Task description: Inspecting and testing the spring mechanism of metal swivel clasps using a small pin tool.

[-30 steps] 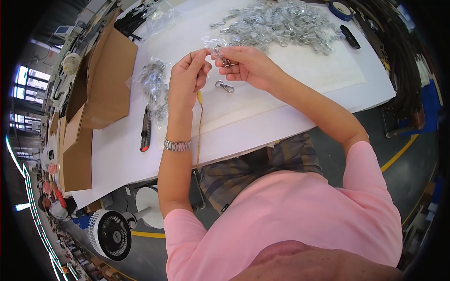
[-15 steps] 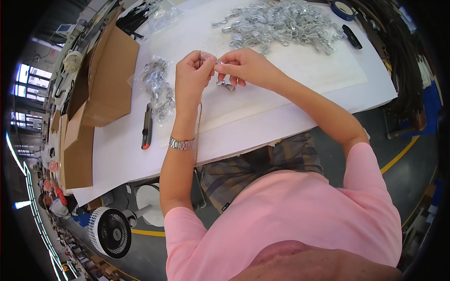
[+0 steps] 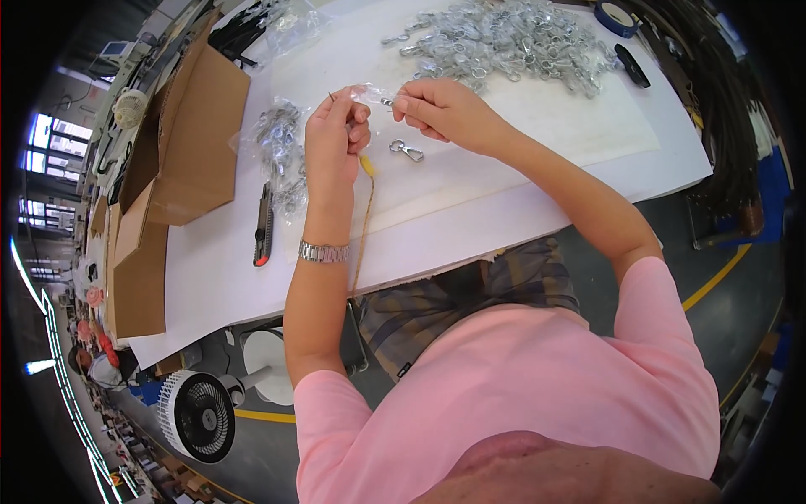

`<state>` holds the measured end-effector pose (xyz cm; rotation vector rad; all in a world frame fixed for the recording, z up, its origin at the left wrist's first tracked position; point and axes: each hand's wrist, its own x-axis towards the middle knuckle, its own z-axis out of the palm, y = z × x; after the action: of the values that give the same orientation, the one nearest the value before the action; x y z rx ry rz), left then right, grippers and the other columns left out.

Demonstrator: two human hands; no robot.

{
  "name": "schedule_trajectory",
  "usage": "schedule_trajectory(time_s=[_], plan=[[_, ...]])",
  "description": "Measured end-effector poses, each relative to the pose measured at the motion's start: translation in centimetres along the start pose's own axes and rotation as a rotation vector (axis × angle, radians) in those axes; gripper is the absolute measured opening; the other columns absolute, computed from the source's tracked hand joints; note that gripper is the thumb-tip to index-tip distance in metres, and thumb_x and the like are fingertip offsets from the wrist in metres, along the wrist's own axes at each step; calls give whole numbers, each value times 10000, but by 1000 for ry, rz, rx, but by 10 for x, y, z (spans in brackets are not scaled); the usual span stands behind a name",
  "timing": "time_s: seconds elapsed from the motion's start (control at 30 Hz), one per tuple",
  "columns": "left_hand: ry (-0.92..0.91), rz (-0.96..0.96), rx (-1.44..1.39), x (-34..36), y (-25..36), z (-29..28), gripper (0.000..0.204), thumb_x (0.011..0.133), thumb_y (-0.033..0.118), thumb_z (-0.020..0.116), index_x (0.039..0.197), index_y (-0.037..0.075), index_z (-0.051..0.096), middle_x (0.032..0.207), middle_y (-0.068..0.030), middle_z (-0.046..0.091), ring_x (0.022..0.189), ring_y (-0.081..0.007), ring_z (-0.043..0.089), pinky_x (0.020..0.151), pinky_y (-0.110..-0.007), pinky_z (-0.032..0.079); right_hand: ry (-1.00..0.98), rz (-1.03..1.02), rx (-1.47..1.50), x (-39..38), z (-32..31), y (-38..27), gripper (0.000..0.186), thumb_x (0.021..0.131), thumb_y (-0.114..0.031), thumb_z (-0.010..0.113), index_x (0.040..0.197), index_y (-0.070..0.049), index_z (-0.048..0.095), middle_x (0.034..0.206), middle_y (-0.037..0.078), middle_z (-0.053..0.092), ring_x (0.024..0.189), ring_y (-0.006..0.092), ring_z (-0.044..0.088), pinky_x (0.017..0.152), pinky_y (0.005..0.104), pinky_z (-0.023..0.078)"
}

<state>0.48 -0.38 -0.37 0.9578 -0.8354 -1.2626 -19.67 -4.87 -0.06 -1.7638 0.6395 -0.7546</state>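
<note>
My left hand (image 3: pixel 337 126) is closed, pinching one end of a clear plastic bag (image 3: pixel 365 95). A thin dark tip sticks up by its fingers, and a yellow piece (image 3: pixel 367 165) on a cord hangs below that palm. My right hand (image 3: pixel 438 109) grips a small shiny metal part (image 3: pixel 387 102) at the bag's other end; most of it is hidden by the fingers. On the white table sheet beneath lies a loose silver snap hook (image 3: pixel 406 150), touched by neither hand.
A big heap of plastic-wrapped snap hooks (image 3: pixel 512 46) covers the far side. A smaller pile (image 3: pixel 284 155) lies left, beside a box cutter (image 3: pixel 264 227) and an open cardboard box (image 3: pixel 197 126). Blue tape (image 3: pixel 615 18) and a black object (image 3: pixel 632 66) are far right.
My hands have drawn apart, stretching the plastic between them. My left hand has turned, and the yellow piece on the cord now shows. The snap hook on the table is now uncovered.
</note>
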Motion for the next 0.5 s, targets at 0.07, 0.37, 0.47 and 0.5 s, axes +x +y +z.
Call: schedule_trajectory(time_s=[0.07,0.37,0.47,0.5], plan=[[112,-1,252,4,1,-7,224,1044,143,524,1123,-12,664,814,-34,632,639,-33,471,509,-181,339,-54,23,107,1,-5,-3,286,1052,-271,554,897,-51,650,669,-40,506,532,49,467,475,241,351],[-454,-16,656,-8,18,2,349,1055,119,466,1335,-18,623,934,-89,737,740,-67,492,648,-216,399,-18,52,32,3,-8,10,295,1046,-262,567,864,-42,642,664,-42,505,511,48,431,455,237,320],[-496,-53,614,-12,19,9,358,1052,106,457,1354,-3,616,968,-96,746,723,-59,489,638,-213,396,72,-24,-151,2,-5,11,315,1017,-253,568,828,-14,648,658,37,550,552,134,497,529,318,391],[-495,-53,614,-13,20,11,358,1052,106,457,1354,-3,616,968,-96,746,723,-59,489,638,-213,396,133,-72,-272,1,-4,11,332,990,-250,566,802,9,656,663,110,598,591,212,562,597,388,456]])
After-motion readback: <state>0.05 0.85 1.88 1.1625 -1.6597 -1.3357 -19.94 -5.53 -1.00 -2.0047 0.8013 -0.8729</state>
